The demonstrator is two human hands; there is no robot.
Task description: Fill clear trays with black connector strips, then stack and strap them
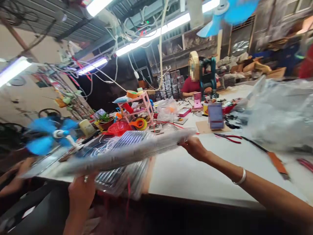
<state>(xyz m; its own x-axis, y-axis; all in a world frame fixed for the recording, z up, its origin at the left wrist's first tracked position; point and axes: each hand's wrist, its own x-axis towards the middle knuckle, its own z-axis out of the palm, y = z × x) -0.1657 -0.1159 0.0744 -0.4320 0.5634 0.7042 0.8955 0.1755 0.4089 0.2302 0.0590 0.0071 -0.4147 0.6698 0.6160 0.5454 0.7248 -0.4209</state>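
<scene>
A long, flat plastic-wrapped bundle (132,151) spans the view, tilted up to the right and smeared by motion. Its contents are hard to make out; thin dark lines run along its lower edge. My left hand (81,189), with a ring, grips it from below near the left end. At the far right end, my right hand (195,148) is closed on its edge; a bangle (241,176) circles that wrist. Beneath the bundle lies a stack of shiny strips in clear plastic (137,179), partly hidden, with white cords (105,147) on it.
A co-worker's hand (23,168) is at the far left, near a blue-bladed fan (52,135). Red-handled pliers (230,138), an orange-handled tool (277,163) and clear plastic bags (283,114) lie rightward on the white table (195,179). Another person (190,85) sits across.
</scene>
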